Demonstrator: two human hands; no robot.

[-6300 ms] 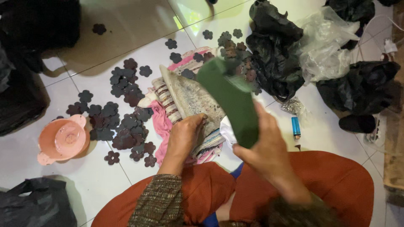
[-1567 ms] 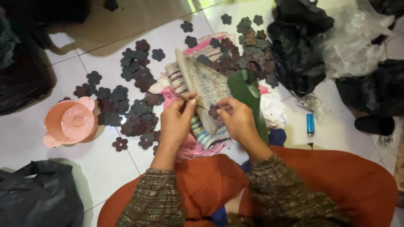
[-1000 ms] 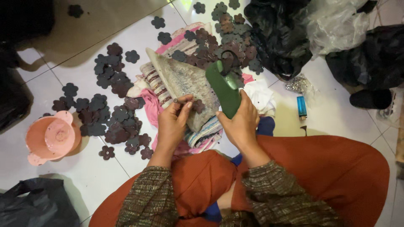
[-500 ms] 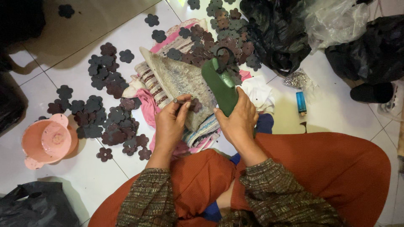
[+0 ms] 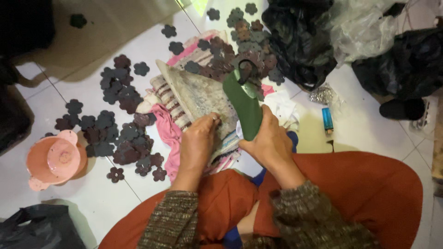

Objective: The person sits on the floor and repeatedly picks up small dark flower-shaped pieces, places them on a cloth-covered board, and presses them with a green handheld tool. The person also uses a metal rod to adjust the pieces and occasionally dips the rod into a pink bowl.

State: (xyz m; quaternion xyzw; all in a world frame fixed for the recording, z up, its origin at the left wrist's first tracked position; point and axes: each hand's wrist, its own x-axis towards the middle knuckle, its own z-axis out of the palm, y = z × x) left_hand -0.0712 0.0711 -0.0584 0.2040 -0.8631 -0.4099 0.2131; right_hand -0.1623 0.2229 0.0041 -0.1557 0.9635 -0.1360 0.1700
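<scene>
My right hand (image 5: 270, 140) grips a dark green iron (image 5: 243, 103) by its lower end, its tip pointing away from me. My left hand (image 5: 199, 140) rests with curled fingers on a worn grey triangular pad (image 5: 198, 94), pinching something small I cannot make out. The pad lies on striped and pink cloths (image 5: 168, 127) on the white tiled floor. Several dark flower-shaped cutouts (image 5: 117, 136) are spread to the left of the pad, and a denser heap of flower cutouts (image 5: 230, 46) sits beyond it.
A pink plastic bowl (image 5: 55, 159) stands at the left. Black plastic bags (image 5: 300, 41) and a clear bag (image 5: 364, 27) pile up at the upper right. A blue lighter (image 5: 326, 119) lies on the tiles right of the iron. Another black bag (image 5: 37, 228) fills the lower left corner.
My left hand, which held a small dark piece up near the iron, has come down onto the grey pad. The iron stays in my right hand, tilted a little more upright.
</scene>
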